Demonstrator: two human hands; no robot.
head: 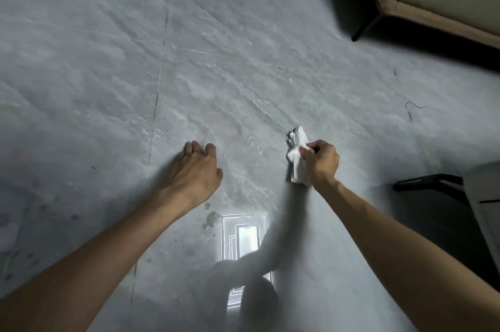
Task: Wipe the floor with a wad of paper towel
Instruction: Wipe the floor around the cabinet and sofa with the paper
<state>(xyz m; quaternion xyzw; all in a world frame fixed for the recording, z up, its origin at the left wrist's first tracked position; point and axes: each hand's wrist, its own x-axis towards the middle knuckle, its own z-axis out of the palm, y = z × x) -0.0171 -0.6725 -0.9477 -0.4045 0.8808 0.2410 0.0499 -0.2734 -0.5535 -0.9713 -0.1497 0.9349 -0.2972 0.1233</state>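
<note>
Jutting from right hand (pixel 322 162): paper towel wad (pixel 297 142)

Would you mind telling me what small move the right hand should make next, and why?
Probably draw the paper towel wad in the right hand back toward the small wet-looking blotch just behind the left hand, which looks unwiped.

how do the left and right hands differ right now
The right hand grips a wad of paper towel; the left hand holds nothing. The right hand is curled into a fist; the left hand's fingers are loose, seemingly propped on the floor. Both are bare and reach forward over the grey floor.
</note>
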